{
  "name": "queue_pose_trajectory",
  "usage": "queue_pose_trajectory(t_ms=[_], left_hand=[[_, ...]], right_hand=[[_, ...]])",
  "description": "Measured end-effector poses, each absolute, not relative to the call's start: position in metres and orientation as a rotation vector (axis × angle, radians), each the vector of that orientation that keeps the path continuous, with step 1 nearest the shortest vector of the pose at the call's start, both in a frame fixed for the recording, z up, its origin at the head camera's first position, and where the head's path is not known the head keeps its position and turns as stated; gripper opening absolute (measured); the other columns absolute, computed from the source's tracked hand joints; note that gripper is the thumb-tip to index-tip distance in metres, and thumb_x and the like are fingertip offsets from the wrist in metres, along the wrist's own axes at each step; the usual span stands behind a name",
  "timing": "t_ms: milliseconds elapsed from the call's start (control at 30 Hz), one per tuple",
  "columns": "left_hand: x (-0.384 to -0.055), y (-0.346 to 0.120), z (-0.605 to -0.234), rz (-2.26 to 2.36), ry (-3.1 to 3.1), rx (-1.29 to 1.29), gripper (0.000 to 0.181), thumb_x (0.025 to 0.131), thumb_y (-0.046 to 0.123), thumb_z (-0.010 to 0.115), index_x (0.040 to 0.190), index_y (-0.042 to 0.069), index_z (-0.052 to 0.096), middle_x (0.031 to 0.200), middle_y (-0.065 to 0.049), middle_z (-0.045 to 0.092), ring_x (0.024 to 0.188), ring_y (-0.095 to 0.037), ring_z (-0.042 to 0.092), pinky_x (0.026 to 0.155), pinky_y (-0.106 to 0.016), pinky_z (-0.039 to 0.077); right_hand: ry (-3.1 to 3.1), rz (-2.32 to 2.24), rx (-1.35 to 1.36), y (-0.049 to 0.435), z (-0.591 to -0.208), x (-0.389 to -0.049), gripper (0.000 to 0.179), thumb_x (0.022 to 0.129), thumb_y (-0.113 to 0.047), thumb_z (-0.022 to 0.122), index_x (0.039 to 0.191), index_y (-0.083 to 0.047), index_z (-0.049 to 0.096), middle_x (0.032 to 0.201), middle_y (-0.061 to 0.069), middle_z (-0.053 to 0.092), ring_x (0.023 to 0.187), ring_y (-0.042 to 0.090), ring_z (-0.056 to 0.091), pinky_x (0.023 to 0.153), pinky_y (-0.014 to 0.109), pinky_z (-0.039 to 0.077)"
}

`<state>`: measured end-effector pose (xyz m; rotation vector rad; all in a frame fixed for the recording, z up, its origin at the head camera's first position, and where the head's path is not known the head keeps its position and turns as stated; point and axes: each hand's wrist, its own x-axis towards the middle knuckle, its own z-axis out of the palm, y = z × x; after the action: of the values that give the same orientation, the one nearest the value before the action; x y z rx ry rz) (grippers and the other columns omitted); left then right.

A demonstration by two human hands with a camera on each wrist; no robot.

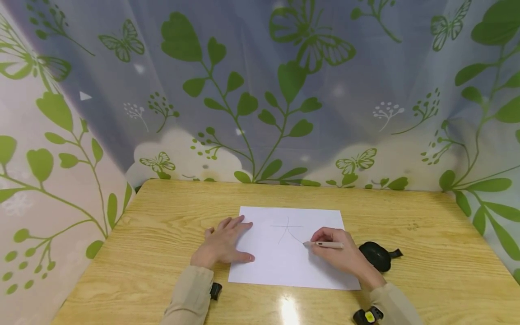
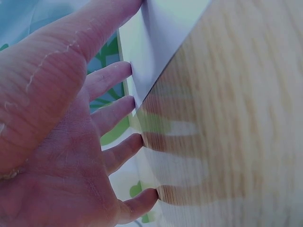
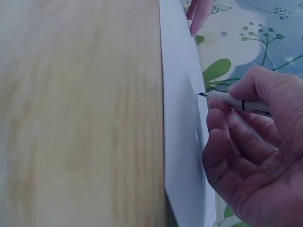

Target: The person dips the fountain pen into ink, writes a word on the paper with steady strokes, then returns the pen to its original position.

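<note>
A white sheet of paper (image 1: pixel 264 266) lies on the wooden table, with thin dark pen lines in its upper middle: a crossbar, a short upright and two legs slanting apart. My right hand (image 1: pixel 339 250) pinches a light-coloured pen (image 1: pixel 331 244) between thumb and fingers, its dark tip at the lower end of the right slanting line. In the right wrist view the pen (image 3: pixel 232 100) points at the sheet. My left hand (image 1: pixel 223 243) rests with spread fingers over the paper's left edge. The left wrist view shows its fingertips (image 2: pixel 127 69) touching down at the paper and the wood.
A black rounded case (image 1: pixel 375 256) with a short strap sits on the table (image 1: pixel 162 234) just right of my right hand. Behind the table hangs a curtain (image 1: pixel 252 90) with green leaves and butterflies. Dark bands with small devices (image 1: pixel 367 315) are on both wrists.
</note>
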<state>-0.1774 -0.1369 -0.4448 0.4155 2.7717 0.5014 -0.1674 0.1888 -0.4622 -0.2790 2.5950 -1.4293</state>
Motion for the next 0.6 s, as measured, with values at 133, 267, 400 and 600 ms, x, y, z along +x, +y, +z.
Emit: queue_pose_trajectory(t_ms=[133,267,400,600], left_hand=[[-0.1770,-0.1367,-0.4447,0.507,2.772,0.417,0.086,0.082,0.051,0.080,0.156,0.026,0.044,0.171,-0.004,0.026,0.155,-0.042,0.023,0.111,-0.080,0.022],[-0.1763,-0.1369,-0.4454,0.513,2.764,0.418,0.085,0.083,0.051,0.080,0.156,0.026,0.044,0.171,-0.004,0.026,0.155,-0.042,0.022,0.111,-0.080,0.021],[-0.1764,-0.1371,-0.4449,0.508,2.766,0.420,0.085,0.083,0.051,0.080,0.156,0.026,0.044,0.171,-0.004,0.026,0.155,-0.042,0.022,0.111,-0.080,0.022],[-0.1775,-0.1377,-0.4456,0.504,2.770,0.422,0.085,0.083,0.052,0.080,0.156,0.026,0.044,0.171,-0.004,0.026,0.156,-0.041,0.022,0.111,-0.080,0.022]], right_hand=[[2.611,-1.422,-0.303,0.1889,-0.4630,-0.1667,0.010,0.088,-0.011,0.073,0.098,-0.009,0.072,0.081,0.002,0.069,0.060,0.007,0.054,0.058,0.022,0.046],[2.617,-1.419,-0.293,0.1881,-0.4621,-0.1658,0.010,0.090,-0.015,0.074,0.099,-0.011,0.071,0.081,0.003,0.068,0.061,0.008,0.054,0.057,0.023,0.046],[2.595,-1.459,-0.281,0.1876,-0.4597,-0.1643,0.011,0.091,-0.017,0.074,0.100,-0.011,0.071,0.079,0.003,0.067,0.060,0.010,0.056,0.055,0.023,0.046],[2.530,-1.560,-0.201,0.1877,-0.4561,-0.1611,0.014,0.092,-0.018,0.075,0.102,-0.010,0.070,0.078,0.006,0.071,0.059,0.013,0.059,0.054,0.025,0.047]])
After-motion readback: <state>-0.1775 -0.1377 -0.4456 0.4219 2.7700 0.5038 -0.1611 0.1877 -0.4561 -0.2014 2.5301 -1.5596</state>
